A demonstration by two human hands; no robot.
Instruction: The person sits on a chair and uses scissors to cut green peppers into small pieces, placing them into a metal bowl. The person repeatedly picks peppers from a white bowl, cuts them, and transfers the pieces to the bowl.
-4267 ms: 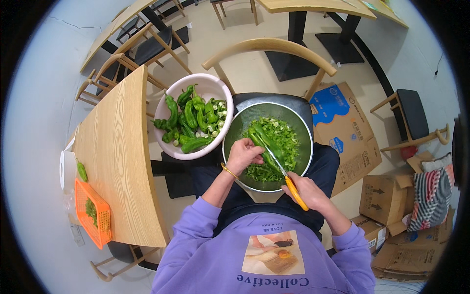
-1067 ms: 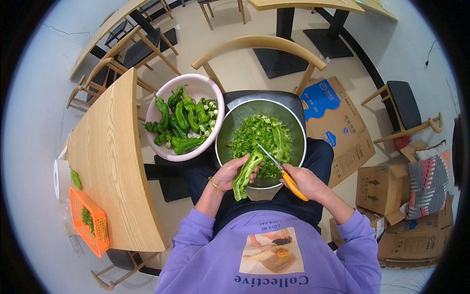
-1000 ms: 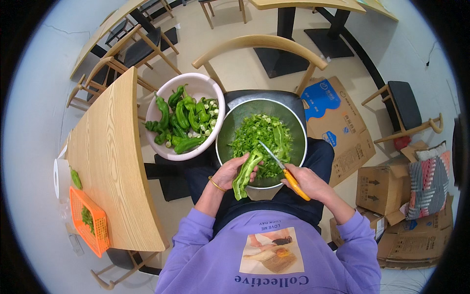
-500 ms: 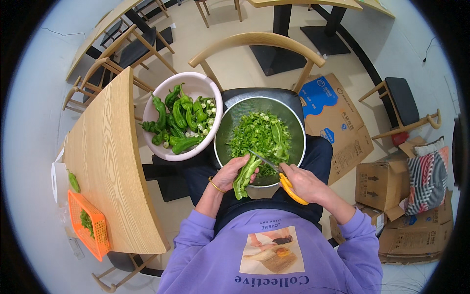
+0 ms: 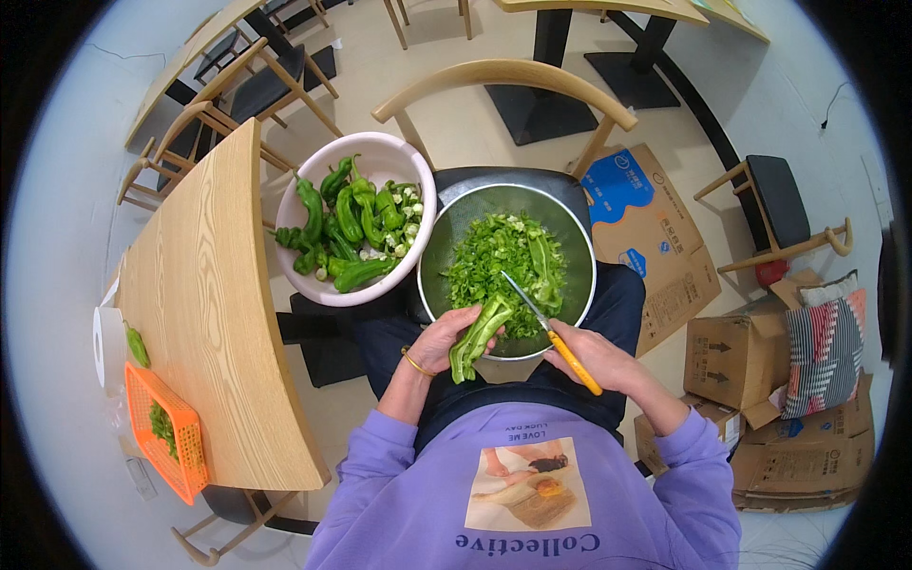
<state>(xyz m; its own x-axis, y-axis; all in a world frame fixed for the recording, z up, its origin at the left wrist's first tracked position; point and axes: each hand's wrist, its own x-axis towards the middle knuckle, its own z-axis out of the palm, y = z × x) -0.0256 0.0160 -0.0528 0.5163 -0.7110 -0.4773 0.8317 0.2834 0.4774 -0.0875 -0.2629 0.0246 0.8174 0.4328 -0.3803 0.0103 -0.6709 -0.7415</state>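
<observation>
My left hand (image 5: 439, 342) is closed around a split green pepper (image 5: 480, 339), its pale inside showing. In my right hand (image 5: 597, 359) is a pair of scissors with yellow-orange handles (image 5: 574, 364); the blades point up and left, just right of the pepper and apart from it. Both hands are at the near rim of a round metal mesh basin (image 5: 439, 249). Inside it lies a heap of chopped green pepper (image 5: 489, 256), with a larger long strip (image 5: 543, 261) on the right of the heap.
A pale pink basin (image 5: 426, 185) of whole green peppers (image 5: 347, 214) and cut stem ends stands left of the metal basin. Beyond is a black-seated wooden chair (image 5: 503, 71). A wooden table (image 5: 209, 313) with an orange basket (image 5: 195, 432) is at left; cardboard boxes (image 5: 731, 351) are at right.
The scissors have come away from the pepper, and their handles have turned in my right hand. My left hand still holds the pepper, which has tilted slightly.
</observation>
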